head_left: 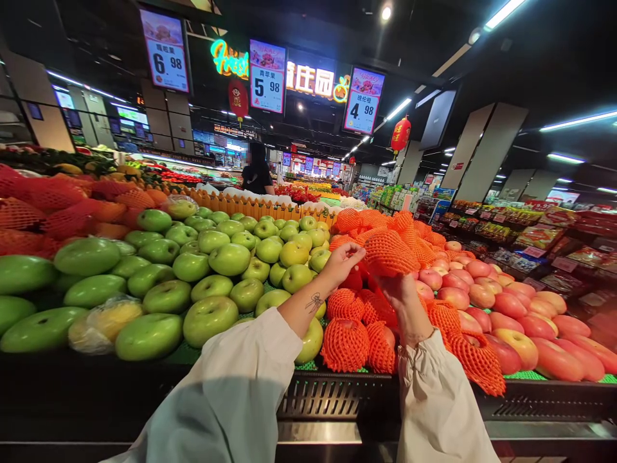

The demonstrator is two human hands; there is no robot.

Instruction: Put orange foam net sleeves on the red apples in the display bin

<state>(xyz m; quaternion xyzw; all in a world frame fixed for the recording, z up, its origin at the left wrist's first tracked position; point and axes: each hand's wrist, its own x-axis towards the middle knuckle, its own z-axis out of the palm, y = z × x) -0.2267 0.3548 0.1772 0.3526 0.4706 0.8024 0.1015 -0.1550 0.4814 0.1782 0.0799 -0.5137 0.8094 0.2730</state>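
My right hand [399,290] is closed from below around a fruit in an orange foam net [391,252], held up over the display. The mesh covers the fruit, so its kind is hard to make out. At the net's left side is my left hand [343,262], its fingers curled and pinched together. Whether they grip the net's edge is not clear. Below both hands lie red apples in orange foam nets [344,344]. An orange net [475,360] hangs over the front edge of the display, right of my right wrist.
Green apples [211,320] fill the left side, with a plastic-wrapped yellow fruit [103,325] among them. Bare red apples [515,344] are heaped on the right. A black slatted rim [332,395] runs along the front. A person in black [258,170] stands farther back.
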